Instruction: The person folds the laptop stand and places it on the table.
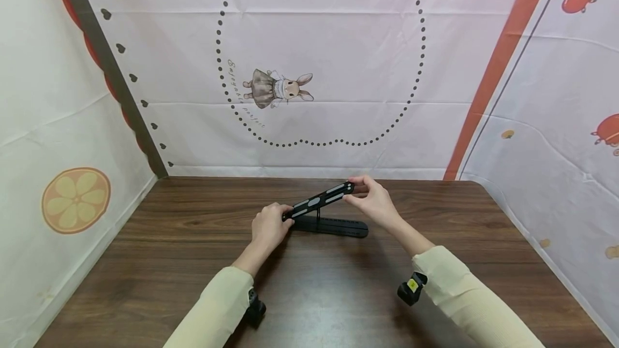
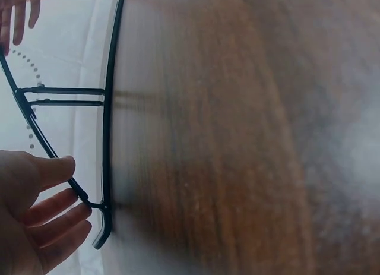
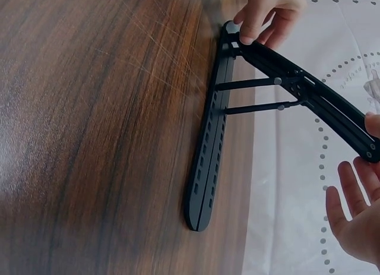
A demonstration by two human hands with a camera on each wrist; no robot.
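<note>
A black folding laptop stand [image 1: 331,226] lies on the table, its slotted base flat and its upper arm [image 1: 313,202] with grey pads raised at a slant. Two thin struts [image 3: 252,84] link the arm to the base. At the low, hinged end, my left hand [image 1: 269,225] pinches the arm between thumb and fingers. My right hand [image 1: 379,205] holds the raised far end, thumb on one side and fingers on the other. In the right wrist view part of that right hand [image 3: 356,230] is cut off by the frame edge.
The dark wooden table [image 1: 309,294] reaches back to a white printed cloth [image 1: 338,69] hung as a wall. More printed cloth stands along the left and right sides. A small black camera [image 1: 412,288] sits on the right wrist, another [image 1: 254,309] on the left.
</note>
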